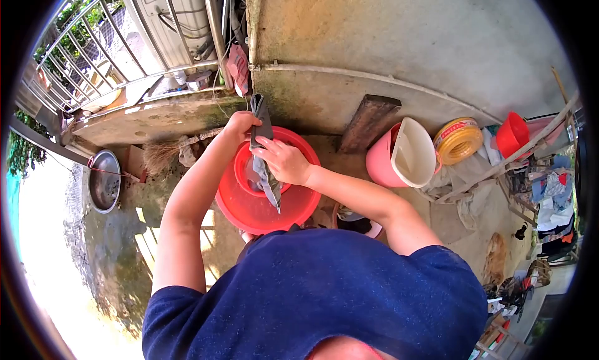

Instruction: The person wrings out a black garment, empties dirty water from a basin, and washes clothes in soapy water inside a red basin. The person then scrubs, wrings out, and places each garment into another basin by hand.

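Observation:
A long piece of dark grey cloth [262, 119], which looks folded, hangs over a large red basin [268, 217]. Its lower end is lighter grey and tapers to a point. My left hand [240, 125] is closed on the cloth's left side near the top. Just below and to the right, my right hand [286, 161] grips the same cloth with bent fingers. Inside the large basin sits a smaller red basin [239, 166], partly covered by the cloth and my hands. What lies in the smaller basin is mostly hidden.
Right of the basins stand a pink bucket [382, 164] with a white scoop-shaped container [414, 152], a yellow hose coil [460, 142] and a dark wooden board [368, 124]. To the left are a straw broom [163, 155] and a metal basin [105, 182]. A wall rises behind.

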Demonstrator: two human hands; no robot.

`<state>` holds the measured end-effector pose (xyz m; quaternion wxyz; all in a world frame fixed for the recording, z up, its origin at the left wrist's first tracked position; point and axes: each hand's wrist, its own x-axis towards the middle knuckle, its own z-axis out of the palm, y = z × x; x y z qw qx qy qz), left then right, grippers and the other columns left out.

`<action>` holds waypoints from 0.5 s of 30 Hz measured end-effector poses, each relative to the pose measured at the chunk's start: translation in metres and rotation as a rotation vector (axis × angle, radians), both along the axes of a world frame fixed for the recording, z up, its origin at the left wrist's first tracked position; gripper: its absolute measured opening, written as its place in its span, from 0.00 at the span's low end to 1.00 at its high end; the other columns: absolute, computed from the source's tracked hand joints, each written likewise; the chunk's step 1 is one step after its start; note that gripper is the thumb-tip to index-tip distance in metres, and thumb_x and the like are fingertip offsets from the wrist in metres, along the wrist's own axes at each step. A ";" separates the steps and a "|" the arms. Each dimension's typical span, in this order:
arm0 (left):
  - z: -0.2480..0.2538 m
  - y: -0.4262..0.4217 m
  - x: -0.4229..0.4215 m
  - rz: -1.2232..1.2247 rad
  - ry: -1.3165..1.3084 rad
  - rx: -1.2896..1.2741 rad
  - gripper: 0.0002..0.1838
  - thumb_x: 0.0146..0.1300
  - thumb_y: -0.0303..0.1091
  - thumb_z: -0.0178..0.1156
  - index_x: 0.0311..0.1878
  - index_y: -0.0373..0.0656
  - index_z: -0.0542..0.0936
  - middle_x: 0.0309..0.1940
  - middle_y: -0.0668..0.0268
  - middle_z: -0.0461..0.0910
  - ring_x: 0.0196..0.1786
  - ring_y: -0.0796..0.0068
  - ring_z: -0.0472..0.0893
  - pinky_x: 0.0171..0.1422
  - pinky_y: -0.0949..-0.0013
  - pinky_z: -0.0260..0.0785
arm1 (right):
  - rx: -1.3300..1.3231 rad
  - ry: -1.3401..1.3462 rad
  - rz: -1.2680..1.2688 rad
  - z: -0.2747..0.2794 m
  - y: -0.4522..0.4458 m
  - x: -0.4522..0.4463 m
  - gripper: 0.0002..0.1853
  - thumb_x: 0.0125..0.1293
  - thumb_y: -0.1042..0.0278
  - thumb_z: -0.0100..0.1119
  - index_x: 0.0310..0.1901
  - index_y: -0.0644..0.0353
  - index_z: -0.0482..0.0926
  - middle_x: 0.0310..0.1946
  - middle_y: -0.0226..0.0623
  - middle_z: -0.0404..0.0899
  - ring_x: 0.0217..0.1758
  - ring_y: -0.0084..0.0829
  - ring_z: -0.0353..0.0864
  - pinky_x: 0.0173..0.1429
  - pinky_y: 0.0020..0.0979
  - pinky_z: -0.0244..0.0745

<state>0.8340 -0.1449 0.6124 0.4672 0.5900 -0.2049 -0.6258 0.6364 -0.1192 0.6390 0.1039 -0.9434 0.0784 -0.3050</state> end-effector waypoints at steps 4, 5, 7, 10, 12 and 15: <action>0.000 0.015 -0.012 -0.153 -0.297 0.019 0.14 0.49 0.22 0.59 0.42 0.39 0.78 0.29 0.67 0.79 0.29 0.74 0.76 0.32 0.66 0.69 | 0.108 -0.009 -0.174 -0.005 -0.034 -0.016 0.20 0.50 0.77 0.52 0.48 0.55 0.71 0.48 0.43 0.69 0.45 0.43 0.73 0.45 0.36 0.73; -0.002 0.016 -0.014 -0.154 -0.294 0.025 0.14 0.49 0.22 0.59 0.42 0.39 0.78 0.29 0.67 0.79 0.29 0.74 0.76 0.32 0.66 0.69 | 0.111 0.040 -0.262 0.000 -0.048 -0.012 0.24 0.49 0.79 0.52 0.52 0.55 0.68 0.52 0.44 0.65 0.51 0.44 0.69 0.49 0.38 0.71; -0.006 0.018 -0.018 -0.273 -0.378 -0.181 0.15 0.49 0.19 0.57 0.43 0.41 0.78 0.32 0.66 0.79 0.35 0.75 0.77 0.40 0.71 0.71 | 0.024 0.157 -0.325 0.014 -0.071 0.000 0.35 0.44 0.79 0.56 0.58 0.51 0.63 0.60 0.47 0.55 0.60 0.48 0.59 0.54 0.42 0.67; 0.010 0.018 -0.011 -0.434 -0.627 -0.279 0.17 0.50 0.19 0.57 0.47 0.39 0.76 0.32 0.64 0.79 0.37 0.75 0.77 0.43 0.72 0.68 | -0.019 0.375 -0.305 0.006 -0.114 0.014 0.24 0.44 0.71 0.61 0.48 0.53 0.73 0.57 0.45 0.61 0.59 0.46 0.61 0.54 0.41 0.67; 0.042 0.031 -0.005 -0.478 -0.921 -0.277 0.19 0.51 0.23 0.58 0.49 0.42 0.75 0.33 0.60 0.79 0.37 0.72 0.78 0.44 0.70 0.68 | 0.176 0.528 -0.246 0.008 -0.138 0.022 0.15 0.45 0.64 0.63 0.37 0.58 0.78 0.45 0.48 0.72 0.50 0.46 0.70 0.50 0.39 0.69; 0.040 0.042 0.025 -0.493 -1.585 -0.274 0.13 0.49 0.34 0.58 0.41 0.47 0.77 0.33 0.58 0.79 0.40 0.55 0.77 0.44 0.59 0.69 | 0.285 0.587 -0.237 0.020 -0.135 0.029 0.15 0.49 0.59 0.60 0.35 0.60 0.78 0.29 0.47 0.78 0.36 0.46 0.77 0.40 0.41 0.71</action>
